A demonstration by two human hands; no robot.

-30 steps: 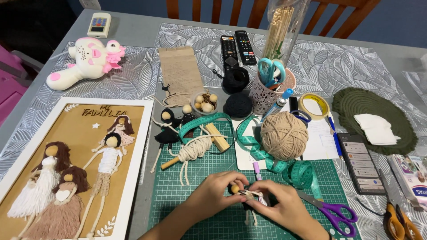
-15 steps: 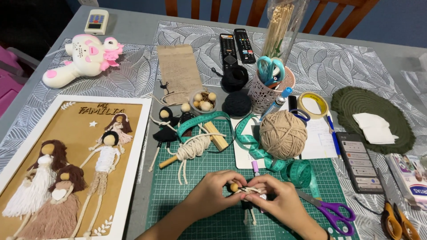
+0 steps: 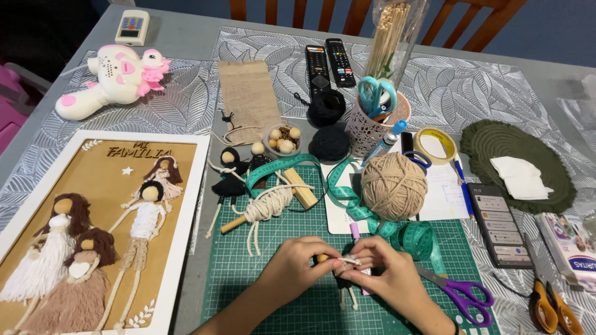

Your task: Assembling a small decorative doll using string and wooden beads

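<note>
My left hand [image 3: 297,265] and my right hand [image 3: 383,273] meet over the green cutting mat [image 3: 261,291]. Together they pinch a small string doll [image 3: 343,273] with a wooden bead head, beige cord wrapped round its body and thin legs hanging down. A beige yarn ball [image 3: 393,186] lies just beyond my right hand. A stick wound with cream cord [image 3: 266,206] lies past my left hand. Purple scissors [image 3: 464,294] rest to the right of my right hand.
A framed picture with yarn dolls [image 3: 93,229] fills the left. A teal measuring tape [image 3: 366,214], black dolls [image 3: 231,177], bead bowl [image 3: 280,139], cup of scissors [image 3: 375,118], two remotes [image 3: 329,62], phone [image 3: 496,223], tape roll [image 3: 436,144], dark green mat [image 3: 521,162] and orange cutters [image 3: 549,307] crowd the table.
My hands stay at the same spot on the mat, fingers shifting slightly on the small doll. Nothing else on the table has moved.
</note>
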